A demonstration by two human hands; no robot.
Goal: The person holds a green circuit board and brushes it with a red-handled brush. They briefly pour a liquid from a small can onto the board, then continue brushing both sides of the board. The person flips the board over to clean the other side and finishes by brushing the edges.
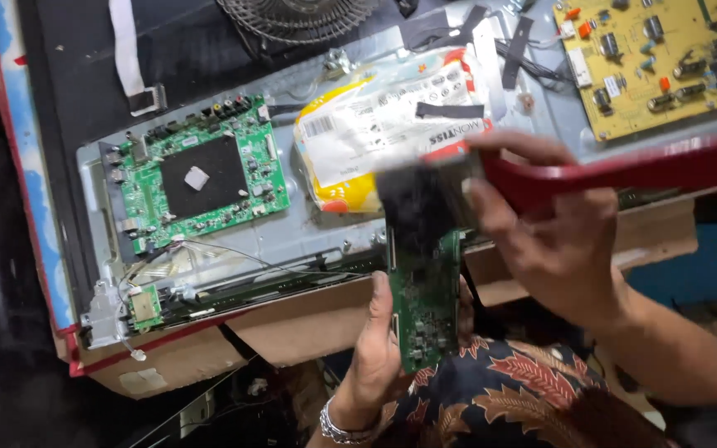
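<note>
Under my hands lies the big grey metal back panel (325, 236) of an opened flat screen, dull and scuffed, resting on cardboard. Screwed to it is a square green main board (201, 178) with a black patch at its centre; a mustard-yellow power board (665, 62), studded with cylindrical parts, sits at the far right, and a crinkled white and yellow plastic bag (392, 124) lies between them. My right hand (553, 241) is closed around the glossy red handle of a paintbrush (624, 170), whose soft black bristles, blurred, meet the top of the narrow green circuit board (425, 303). My left hand (375, 348) pinches that strip upright by its long edges, above my patterned lap. I judge I am mid-way through dusting it; next it wants light strokes down its length, a steady grip, perhaps turning it over.
</note>
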